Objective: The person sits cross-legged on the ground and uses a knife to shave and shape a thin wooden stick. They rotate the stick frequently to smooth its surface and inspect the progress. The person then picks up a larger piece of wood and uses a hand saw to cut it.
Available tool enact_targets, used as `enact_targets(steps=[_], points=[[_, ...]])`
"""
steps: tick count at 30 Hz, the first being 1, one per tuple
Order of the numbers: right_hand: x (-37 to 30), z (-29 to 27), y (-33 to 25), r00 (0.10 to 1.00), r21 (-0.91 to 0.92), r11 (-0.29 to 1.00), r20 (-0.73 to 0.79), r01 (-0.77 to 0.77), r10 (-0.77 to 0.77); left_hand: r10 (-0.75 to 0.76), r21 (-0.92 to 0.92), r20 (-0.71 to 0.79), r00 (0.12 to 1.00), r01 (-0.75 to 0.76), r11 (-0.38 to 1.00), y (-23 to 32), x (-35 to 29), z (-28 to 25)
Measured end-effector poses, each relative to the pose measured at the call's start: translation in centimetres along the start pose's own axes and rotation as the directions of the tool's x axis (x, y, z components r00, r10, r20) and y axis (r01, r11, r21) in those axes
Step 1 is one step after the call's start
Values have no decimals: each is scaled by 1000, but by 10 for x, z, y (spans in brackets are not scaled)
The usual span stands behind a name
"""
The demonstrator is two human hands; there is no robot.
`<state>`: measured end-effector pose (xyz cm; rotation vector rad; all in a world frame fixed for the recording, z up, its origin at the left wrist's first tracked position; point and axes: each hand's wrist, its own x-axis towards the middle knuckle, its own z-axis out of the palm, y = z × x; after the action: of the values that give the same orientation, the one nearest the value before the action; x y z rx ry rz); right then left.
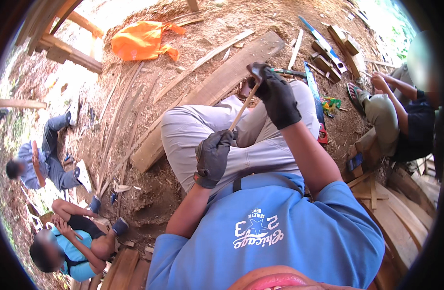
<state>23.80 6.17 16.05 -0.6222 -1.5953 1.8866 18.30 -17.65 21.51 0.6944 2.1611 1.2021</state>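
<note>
Bright daylight bleaches the ground [116,12] far ahead and left of the left hand [214,157] and the greenery [400,21] beyond the right hand [278,95]. Around both hands, light is softer, detail clearer (bystanders' heads [44,252] are blurred); toward the dark rim [0,19], straight edges bend.

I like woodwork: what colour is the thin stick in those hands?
The thin stick is light tan, best seen in the head view.

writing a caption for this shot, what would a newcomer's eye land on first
Probably the bright orange bag or cloth on the shaving-strewn ground, upper left. At the centre, the dark-gloved left hand and right hand grip a thin wooden stick over pale trousers. The blue T-shirt fills much of the lower middle.
</note>
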Motion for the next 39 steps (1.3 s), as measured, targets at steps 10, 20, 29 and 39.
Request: enact_targets(steps=[10,20,29,39], points=[[-62,40,-8,906,364,830,169,-423,388,-67,-58,-23,997,66,996,-18,11,12],[-13,-13,2,979,276,940,44,-201,197,94,-38,-36,995,-96,995,-14,3,14],[-51,16,-6,919,402,828,120,-390,375,-26,53,41,999,24,998,-15,18,17],[-64,36,-3,870,447,752,157,-485,468,39,-147,-26,999,-42,988,-17,16,20]])
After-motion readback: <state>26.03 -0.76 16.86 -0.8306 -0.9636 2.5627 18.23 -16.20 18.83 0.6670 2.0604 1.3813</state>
